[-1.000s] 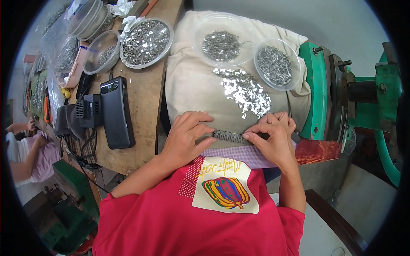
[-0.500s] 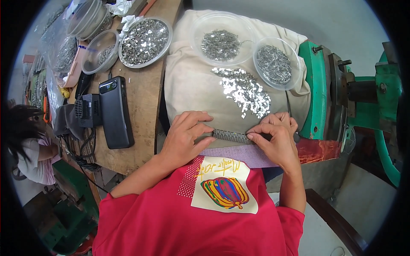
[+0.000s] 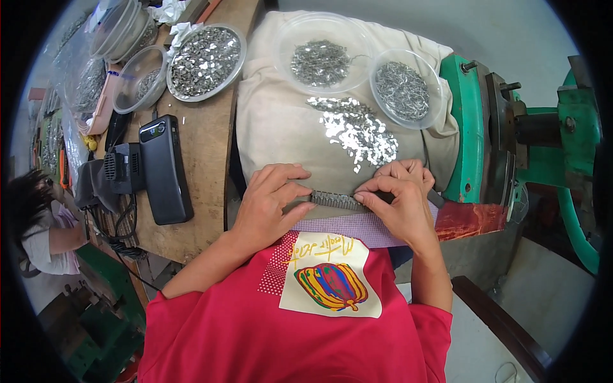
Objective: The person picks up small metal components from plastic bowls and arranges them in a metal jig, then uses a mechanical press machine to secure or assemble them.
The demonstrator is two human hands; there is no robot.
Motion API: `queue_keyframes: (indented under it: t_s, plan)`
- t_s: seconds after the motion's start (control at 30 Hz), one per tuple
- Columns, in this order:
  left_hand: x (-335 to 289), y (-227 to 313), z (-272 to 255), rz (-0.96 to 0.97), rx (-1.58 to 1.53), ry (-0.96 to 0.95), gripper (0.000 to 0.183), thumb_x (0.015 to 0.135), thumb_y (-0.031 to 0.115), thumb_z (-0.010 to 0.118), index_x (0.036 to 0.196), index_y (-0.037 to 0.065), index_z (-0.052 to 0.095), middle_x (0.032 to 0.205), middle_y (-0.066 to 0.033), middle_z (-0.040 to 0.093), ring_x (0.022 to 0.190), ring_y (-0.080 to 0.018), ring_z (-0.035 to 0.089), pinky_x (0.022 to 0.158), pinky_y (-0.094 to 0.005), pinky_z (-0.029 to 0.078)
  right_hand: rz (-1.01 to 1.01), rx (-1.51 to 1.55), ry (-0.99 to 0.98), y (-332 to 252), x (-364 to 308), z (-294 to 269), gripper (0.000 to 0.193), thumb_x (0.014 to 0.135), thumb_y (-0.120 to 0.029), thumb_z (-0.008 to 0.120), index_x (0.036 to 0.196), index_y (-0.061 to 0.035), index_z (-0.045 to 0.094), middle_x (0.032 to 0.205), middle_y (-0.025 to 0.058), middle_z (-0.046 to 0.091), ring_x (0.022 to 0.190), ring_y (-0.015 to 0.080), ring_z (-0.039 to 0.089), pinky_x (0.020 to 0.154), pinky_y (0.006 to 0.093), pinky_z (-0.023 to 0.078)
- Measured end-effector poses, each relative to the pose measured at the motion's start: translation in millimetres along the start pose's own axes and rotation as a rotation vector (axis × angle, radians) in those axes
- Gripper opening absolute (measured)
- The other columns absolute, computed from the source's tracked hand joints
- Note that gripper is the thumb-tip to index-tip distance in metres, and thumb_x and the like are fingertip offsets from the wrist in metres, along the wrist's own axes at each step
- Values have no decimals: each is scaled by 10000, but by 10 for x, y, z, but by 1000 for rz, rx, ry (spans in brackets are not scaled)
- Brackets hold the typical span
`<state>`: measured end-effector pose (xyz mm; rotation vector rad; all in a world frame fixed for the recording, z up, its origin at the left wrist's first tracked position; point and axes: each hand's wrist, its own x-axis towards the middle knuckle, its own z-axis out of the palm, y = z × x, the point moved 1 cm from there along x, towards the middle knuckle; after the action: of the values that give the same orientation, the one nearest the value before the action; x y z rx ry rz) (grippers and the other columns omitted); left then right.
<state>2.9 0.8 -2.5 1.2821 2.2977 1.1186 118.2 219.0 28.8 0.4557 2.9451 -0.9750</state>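
Note:
A short grey segmented metal band (image 3: pixel 335 200) lies along the near edge of a beige cloth-covered cushion (image 3: pixel 274 137). My left hand (image 3: pixel 271 201) pinches its left end between thumb and fingers. At the right end, the thumb and index finger of my right hand (image 3: pixel 402 195) are closed on it, with the other fingers curled. The fingertips hide both ends. Just beyond my hands, a loose heap of small shiny metal pieces (image 3: pixel 361 134) is spread on the cloth.
Two clear bowls of small metal parts, one large (image 3: pixel 322 60) and one smaller (image 3: pixel 405 89), stand behind the heap. At left, a wooden bench (image 3: pixel 207 172) carries a black power bank (image 3: pixel 165 169) and a bowl of flakes (image 3: pixel 205 62). A green machine (image 3: pixel 461 127) borders the right; another person (image 3: pixel 51 230) is far left.
The whole view has shifted slightly, so things sit a little farther left. Both hands keep their grip on the metal band, and the right fingers have changed position only slightly.

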Motion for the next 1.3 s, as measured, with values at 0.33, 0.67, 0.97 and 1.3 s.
queue_keyframes:
  t_s: [0.33,0.67,0.97,1.3]
  plan:
    - [-6,14,-16,-2,-5,9,243,701,77,811,908,29,694,1173,-109,648,1147,-318,590,954,-413,446,47,35,47,143,-152,-94,115,771,-243,792,835,-148,783,885,-32,600,995,213,471,939,418,256]
    - [-12,17,-9,-9,-8,11,245,704,79,809,913,30,692,1174,-110,647,1153,-320,587,961,-414,442,19,-54,118,98,-189,23,121,757,-252,801,834,-161,786,895,-39,591,1018,228,463,939,434,254]
    - [-21,13,-10,-14,-11,6,245,716,85,803,929,26,697,1165,-112,653,1154,-313,588,967,-412,438,3,6,91,28,-93,8,121,750,-254,805,839,-174,786,937,-55,609,1028,228,468,956,450,249]
    - [-32,-3,-14,-26,-32,21,235,718,95,804,909,27,684,1159,-118,643,1146,-317,587,961,-410,440,-53,-8,40,-134,77,51,131,748,-261,803,840,-171,779,965,-44,619,1070,236,455,944,459,248]
